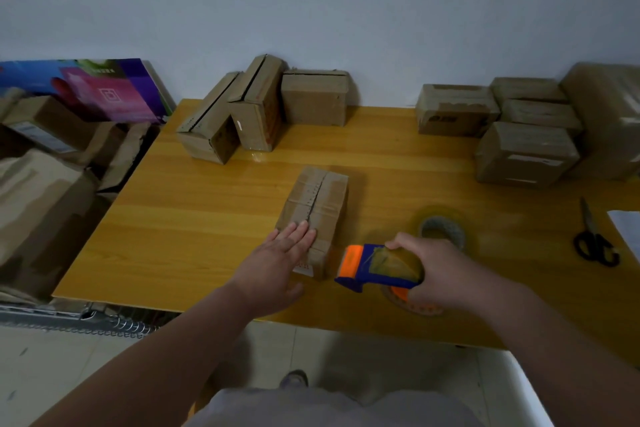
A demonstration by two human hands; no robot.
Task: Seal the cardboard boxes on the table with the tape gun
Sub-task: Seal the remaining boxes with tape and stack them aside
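The left hand (277,253) lies flat with fingers straight and together, resting on the near end of a small cardboard box (317,208). The right hand (440,270) is curled round the blue and orange tape gun (374,265), held at 3 o'clock of the left hand, just beside the box's near corner, orange end toward the box. The box's flaps are closed with a dark seam down the middle of the top, and its contents are hidden. A spare tape roll (443,229) lies at 12 o'clock of the right hand, scissors (594,239) at 2 o'clock. On the yellow table (194,218), three boxes (242,114) stand at 11 o'clock by the wall and a stack of boxes (519,135) at 2 o'clock. Bare wood lies open at 9 o'clock, out to the table's left edge
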